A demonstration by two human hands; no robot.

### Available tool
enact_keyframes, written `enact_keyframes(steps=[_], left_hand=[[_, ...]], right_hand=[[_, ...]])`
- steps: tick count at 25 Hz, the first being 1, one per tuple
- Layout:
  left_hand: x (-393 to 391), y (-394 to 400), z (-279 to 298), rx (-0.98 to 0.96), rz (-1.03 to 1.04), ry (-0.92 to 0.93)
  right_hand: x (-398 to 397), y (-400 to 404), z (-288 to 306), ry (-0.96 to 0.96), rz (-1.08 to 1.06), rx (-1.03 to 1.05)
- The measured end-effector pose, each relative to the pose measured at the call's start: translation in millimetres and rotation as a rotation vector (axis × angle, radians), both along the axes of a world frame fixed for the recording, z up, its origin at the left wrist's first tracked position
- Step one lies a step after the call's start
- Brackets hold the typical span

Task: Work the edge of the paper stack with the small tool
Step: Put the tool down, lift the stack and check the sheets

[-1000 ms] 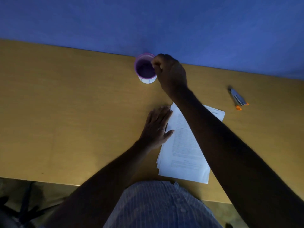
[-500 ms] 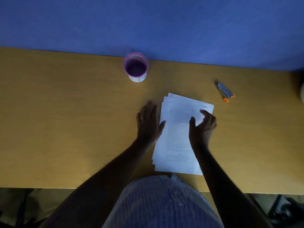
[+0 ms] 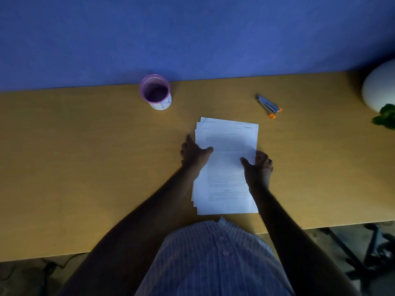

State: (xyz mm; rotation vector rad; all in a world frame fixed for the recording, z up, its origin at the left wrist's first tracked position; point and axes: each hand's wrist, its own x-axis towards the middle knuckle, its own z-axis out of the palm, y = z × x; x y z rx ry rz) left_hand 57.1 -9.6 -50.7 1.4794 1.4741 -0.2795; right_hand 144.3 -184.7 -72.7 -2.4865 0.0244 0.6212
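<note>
The paper stack (image 3: 226, 165) lies on the wooden desk (image 3: 85, 167), directly in front of the person, w/ its sheets fanned a little at the far and left edges. It looks light and floppy, so the loose sheets will probably slide on each other; best to hold it by the two long sides and square it before any tool goes on the edge. The small tool, a stapler (image 3: 269, 107) w/ orange tips, rests untouched near the far right of the stack, apart from it.

The left hand (image 3: 195, 153) is spread, fingers along the left edge and thumb on top of the sheets. The right hand (image 3: 258, 167) is curled at the right edge, thumb on the paper; whether the fingers go under the sheets I cannot tell.

Vs. half a sec ago: the right hand was flat on top of the page, now it sits at the right edge, and the stack looks straighter. One sec ago this hand was at the purple cup (image 3: 155, 92) near the wall; the cup now stands alone.
</note>
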Motion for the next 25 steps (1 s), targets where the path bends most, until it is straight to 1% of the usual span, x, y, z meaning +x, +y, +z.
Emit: enact_keyframes(steps=[3,5,6,10,12,14,15,17,20,22,25], left_hand=[[-2,6,2,-0.075,0.189,-0.122],[-6,7,3,-0.128,0.289,-0.202],[-7,7,3,-0.139,0.303,-0.214],[-7,3,2,-0.123,0.262,-0.183],[-7,3,3,-0.057,0.182,-0.084],[-6,-1,6,-0.016,0.109,-0.008],[-5,-5,7,-0.015,0.108,-0.01],[-3,-10,8,-0.029,0.167,-0.065],[-6,-9,7,-0.049,0.262,-0.159],[-9,-6,5,-0.063,0.284,-0.21],[-15,-3,6,-0.06,0.285,-0.273]], right_hand=[[13,4,-3,0.136,-0.174,0.085],[19,6,-3,0.214,-0.225,0.104],[20,7,-2,0.223,-0.233,0.103],[16,9,0,0.177,-0.233,0.128],[14,8,1,0.169,-0.214,0.139],[12,8,1,0.144,-0.162,0.081],[11,9,3,0.137,-0.141,0.042],[8,12,5,0.139,-0.127,0.014],[4,14,8,0.134,-0.119,0.05],[4,16,10,0.143,-0.156,0.096],[5,21,10,0.206,-0.23,0.156]])
